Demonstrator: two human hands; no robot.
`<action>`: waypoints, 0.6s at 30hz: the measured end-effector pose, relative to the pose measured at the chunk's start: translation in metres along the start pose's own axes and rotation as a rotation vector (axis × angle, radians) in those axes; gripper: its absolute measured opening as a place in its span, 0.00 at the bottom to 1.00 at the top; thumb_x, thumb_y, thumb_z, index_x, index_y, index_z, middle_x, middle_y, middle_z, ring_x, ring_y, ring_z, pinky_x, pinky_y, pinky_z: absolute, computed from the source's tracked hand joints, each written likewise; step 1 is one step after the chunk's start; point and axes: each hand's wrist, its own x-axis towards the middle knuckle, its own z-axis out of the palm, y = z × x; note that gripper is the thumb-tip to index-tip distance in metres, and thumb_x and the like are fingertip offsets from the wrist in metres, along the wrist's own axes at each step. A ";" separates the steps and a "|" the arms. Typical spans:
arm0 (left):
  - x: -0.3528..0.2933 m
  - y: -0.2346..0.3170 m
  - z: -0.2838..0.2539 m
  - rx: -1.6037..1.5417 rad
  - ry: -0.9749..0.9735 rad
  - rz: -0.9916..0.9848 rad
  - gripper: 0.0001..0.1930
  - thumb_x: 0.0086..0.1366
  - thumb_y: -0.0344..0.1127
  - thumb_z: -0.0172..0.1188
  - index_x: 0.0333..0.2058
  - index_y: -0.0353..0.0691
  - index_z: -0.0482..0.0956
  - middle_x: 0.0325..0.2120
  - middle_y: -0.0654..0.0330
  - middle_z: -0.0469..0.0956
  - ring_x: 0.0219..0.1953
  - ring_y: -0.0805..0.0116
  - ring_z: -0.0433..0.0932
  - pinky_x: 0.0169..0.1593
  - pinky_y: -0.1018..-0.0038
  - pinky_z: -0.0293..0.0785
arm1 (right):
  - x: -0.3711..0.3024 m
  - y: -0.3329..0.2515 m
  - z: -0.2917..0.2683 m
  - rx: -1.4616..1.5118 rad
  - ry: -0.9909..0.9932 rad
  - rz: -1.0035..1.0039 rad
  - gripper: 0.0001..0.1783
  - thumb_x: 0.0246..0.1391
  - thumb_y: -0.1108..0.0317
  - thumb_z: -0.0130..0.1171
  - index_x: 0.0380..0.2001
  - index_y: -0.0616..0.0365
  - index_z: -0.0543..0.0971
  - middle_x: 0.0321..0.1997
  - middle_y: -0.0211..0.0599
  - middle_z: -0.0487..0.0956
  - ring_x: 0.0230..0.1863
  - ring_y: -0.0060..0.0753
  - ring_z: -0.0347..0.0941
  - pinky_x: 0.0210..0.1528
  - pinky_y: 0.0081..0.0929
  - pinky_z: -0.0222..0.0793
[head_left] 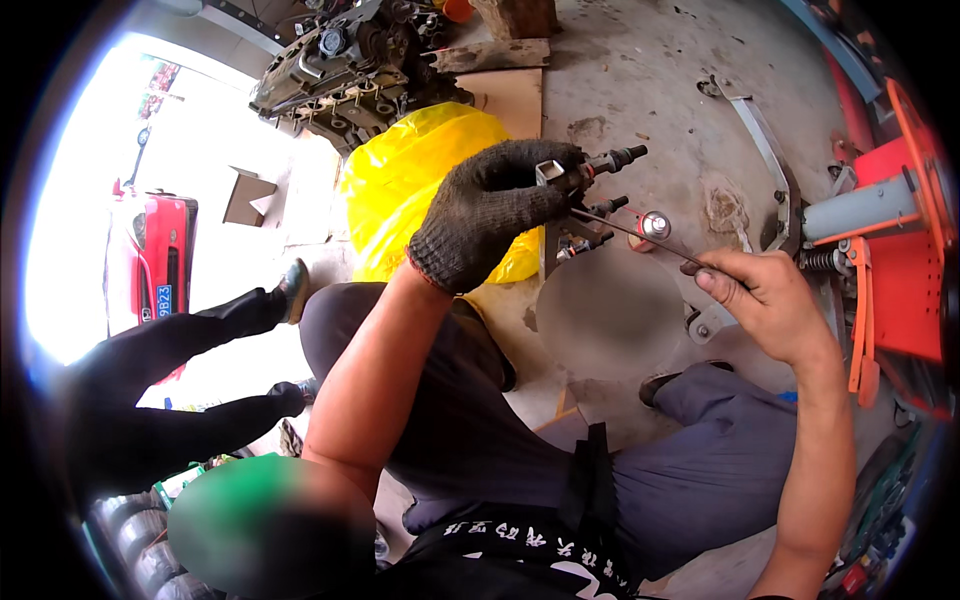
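My left hand [500,205], in a dark knitted work glove, is closed around an injector-like part [610,162]. The part has a dark ribbed tip pointing right and a pale square opening on the near side. Bare, my right hand [765,300] pinches a thin metal rod [650,240] between thumb and fingers. The rod's far end reaches the underside of the gloved hand; whether it touches the part is hidden. Two similar parts [607,205] show below the glove, near a can [652,228] with a silver top.
Behind my left hand lies a yellow plastic sheet [420,150], with an engine block [350,75] beyond it. Right stands red and grey lifting equipment [870,215] with a metal leg [765,150]. A person's dark-trousered legs [190,330] are at left. A blurred patch covers the area between my knees.
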 end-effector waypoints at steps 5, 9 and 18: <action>-0.002 -0.007 0.003 -0.149 0.079 0.031 0.18 0.64 0.28 0.66 0.52 0.32 0.79 0.43 0.59 0.83 0.45 0.73 0.81 0.52 0.75 0.77 | 0.003 0.004 0.002 0.100 -0.005 0.084 0.17 0.63 0.60 0.62 0.45 0.65 0.83 0.24 0.44 0.78 0.26 0.27 0.71 0.33 0.29 0.69; 0.001 -0.019 0.017 -0.093 0.229 0.066 0.16 0.64 0.29 0.67 0.49 0.33 0.79 0.42 0.60 0.82 0.43 0.74 0.80 0.51 0.74 0.78 | 0.004 0.003 0.017 0.134 -0.021 0.194 0.18 0.65 0.59 0.60 0.45 0.66 0.82 0.27 0.36 0.80 0.31 0.21 0.70 0.37 0.26 0.69; -0.002 -0.033 0.013 0.322 0.127 0.123 0.15 0.64 0.33 0.66 0.49 0.38 0.80 0.38 0.58 0.82 0.39 0.75 0.80 0.45 0.74 0.77 | -0.003 0.018 0.032 0.077 -0.060 0.266 0.22 0.66 0.55 0.58 0.46 0.68 0.82 0.31 0.39 0.82 0.35 0.24 0.72 0.41 0.29 0.71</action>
